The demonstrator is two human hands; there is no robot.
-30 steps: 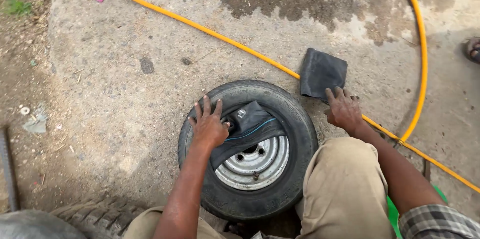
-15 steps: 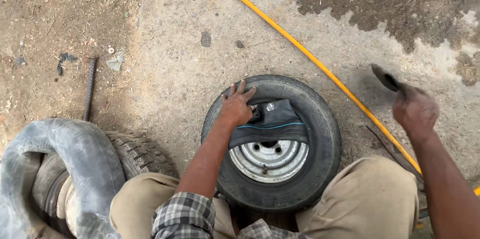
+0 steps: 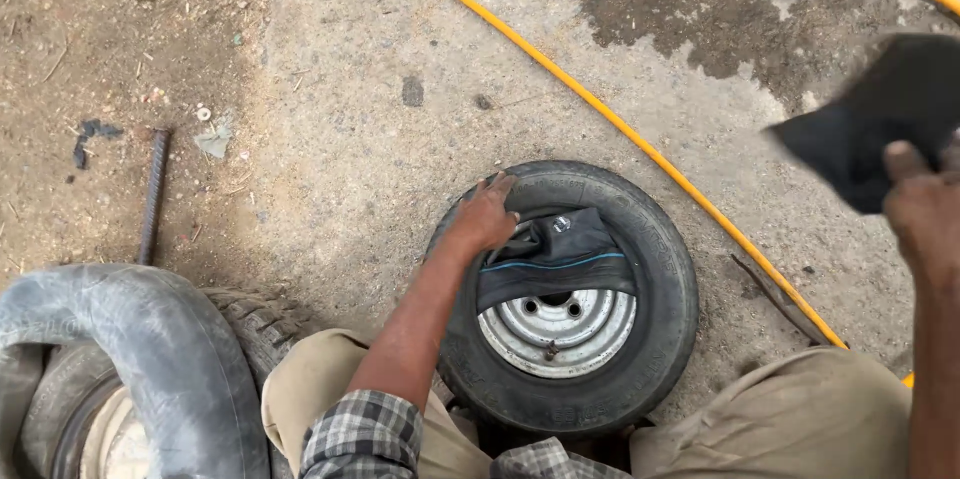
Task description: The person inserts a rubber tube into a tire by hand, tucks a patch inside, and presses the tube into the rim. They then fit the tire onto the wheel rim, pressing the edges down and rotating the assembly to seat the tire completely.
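Concrete ground (image 3: 400,169), yellow hose (image 3: 620,129) laid across. Small tyre (image 3: 660,269) laid flat between knees, steadied by left hand (image 3: 482,221) pressed open-palmed on sidewall. Inner tube (image 3: 555,259) tucked inside rim. Black rubber piece (image 3: 870,119) gripped, raised, by right hand (image 3: 925,209).

Light: soft, even daylight, no glare.
Shadows: faint, only under the tyre (image 3: 565,299).
Blur: right hand (image 3: 925,214) and its black rubber piece (image 3: 870,119) smeared.
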